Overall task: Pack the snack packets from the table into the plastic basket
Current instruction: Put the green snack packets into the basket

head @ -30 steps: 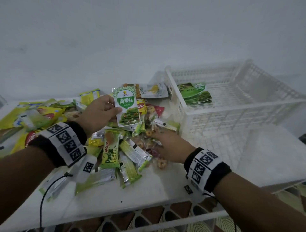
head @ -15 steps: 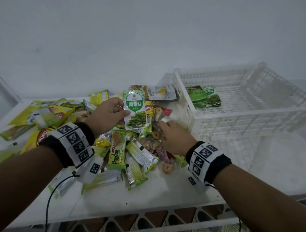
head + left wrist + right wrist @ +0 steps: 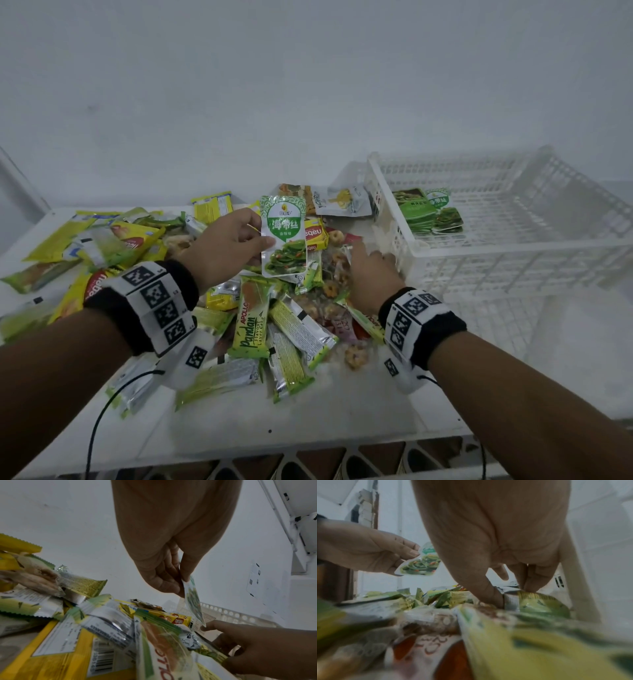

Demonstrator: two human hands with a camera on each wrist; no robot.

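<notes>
My left hand (image 3: 236, 246) pinches a green-and-white seaweed packet (image 3: 283, 236) by its left edge and holds it upright above the pile; the left wrist view shows that packet (image 3: 193, 599) edge-on between thumb and fingers. My right hand (image 3: 371, 274) is down in the snack pile (image 3: 274, 329), just left of the white plastic basket (image 3: 513, 245). In the right wrist view its thumb and curled fingers (image 3: 530, 585) sit either side of the end of a green-yellow packet (image 3: 541, 603). Two green packets (image 3: 428, 212) lie in the basket's near-left corner.
Yellow and green packets (image 3: 102, 246) spread to the table's left edge. A grey packet (image 3: 342, 202) lies behind the pile by the wall. Bare white tabletop (image 3: 308, 421) runs along the front edge, and more lies right of my right wrist under the basket's front.
My right hand has crept forward through the pile toward the basket wall. My left hand has kept the seaweed packet raised, drifting a little right.
</notes>
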